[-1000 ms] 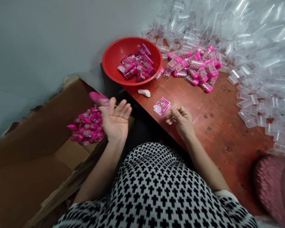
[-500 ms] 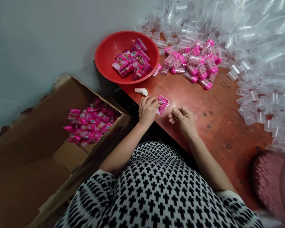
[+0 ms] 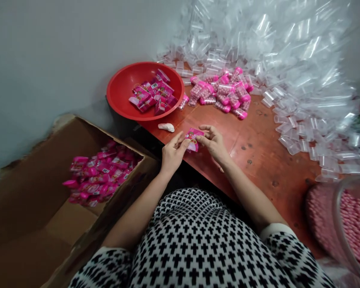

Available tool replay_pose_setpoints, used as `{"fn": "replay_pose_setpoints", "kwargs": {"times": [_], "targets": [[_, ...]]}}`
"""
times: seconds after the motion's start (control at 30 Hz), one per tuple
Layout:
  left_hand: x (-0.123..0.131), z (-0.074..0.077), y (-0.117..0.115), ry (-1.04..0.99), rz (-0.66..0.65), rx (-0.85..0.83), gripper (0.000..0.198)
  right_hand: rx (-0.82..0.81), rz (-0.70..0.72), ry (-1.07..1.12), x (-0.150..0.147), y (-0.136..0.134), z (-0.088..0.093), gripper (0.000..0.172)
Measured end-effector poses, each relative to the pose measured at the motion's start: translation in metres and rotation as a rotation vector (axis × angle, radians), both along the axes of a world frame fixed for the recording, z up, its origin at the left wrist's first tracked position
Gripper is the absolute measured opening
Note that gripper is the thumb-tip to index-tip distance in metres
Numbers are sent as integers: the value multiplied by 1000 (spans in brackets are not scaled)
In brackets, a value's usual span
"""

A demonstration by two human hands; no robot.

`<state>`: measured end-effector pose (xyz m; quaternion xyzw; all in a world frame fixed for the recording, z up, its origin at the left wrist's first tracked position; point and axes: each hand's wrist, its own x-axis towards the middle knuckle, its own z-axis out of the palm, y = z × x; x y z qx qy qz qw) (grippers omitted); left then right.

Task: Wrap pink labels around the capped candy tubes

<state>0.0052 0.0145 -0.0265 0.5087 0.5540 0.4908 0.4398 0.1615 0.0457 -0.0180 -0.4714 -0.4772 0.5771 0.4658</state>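
**Both hands pinched one pink packet over the counter's near edge**

At the centre of the frame, the left hand (image 3: 172, 154) and the right hand (image 3: 214, 144) met over the near edge of the reddish-brown counter (image 3: 267, 152). Between them they held a small pink packet (image 3: 193, 138). The left grip was closed on the packet's left side, fingertips pressed against it with the fingers stretched long. The right grip was clamped on its right side, thumb and forefinger pinched together, the other fingers curled. The packet sat just above the counter; whether it touched the surface could not be told.

Just left of the packet, a small white scrap (image 3: 166, 127) lay on the counter. Above it, left of centre, stood a red bowl (image 3: 120, 86) holding a loose heap of similar pink packets (image 3: 151, 96). Right of the bowl and touching its rim lay a cluster of pink-capped tubes (image 3: 220, 90) filled with pink sweets. A great drift of empty clear tubes (image 3: 288, 60) filled the upper right of the frame and ran down the right side.

In the lower left, an open cardboard box (image 3: 33, 200) stood beside the counter, with a pile of pink wrapped goods (image 3: 99, 176) against its far wall. At the lower right edge, a clear jar (image 3: 336, 208) held small pink sweets. A black-and-white patterned garment (image 3: 204, 248) filled the bottom centre.
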Motion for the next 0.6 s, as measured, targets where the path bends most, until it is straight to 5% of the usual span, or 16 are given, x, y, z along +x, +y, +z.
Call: {"fn": "replay_pose_setpoints", "kwargs": {"times": [0.1, 0.2, 0.3, 0.4, 0.6], "targets": [[-5, 6, 1, -304, -139, -300, 46, -17, 220, -107, 8, 7, 8, 39], [-5, 8, 2, -454, -117, -419, 40, 91, 354, -363, 14, 27, 17, 22], [-3, 9, 1, -529, -16, -471, 33, 333, 220, -861, 20, 66, 24, 16], [-1, 9, -2, -604, 39, -508, 30, 453, 89, -1351, 28, 113, 25, 27], [-1, 11, -5, -835, 163, -556, 24, 555, 192, -1695, 42, 159, 13, 30]]}}
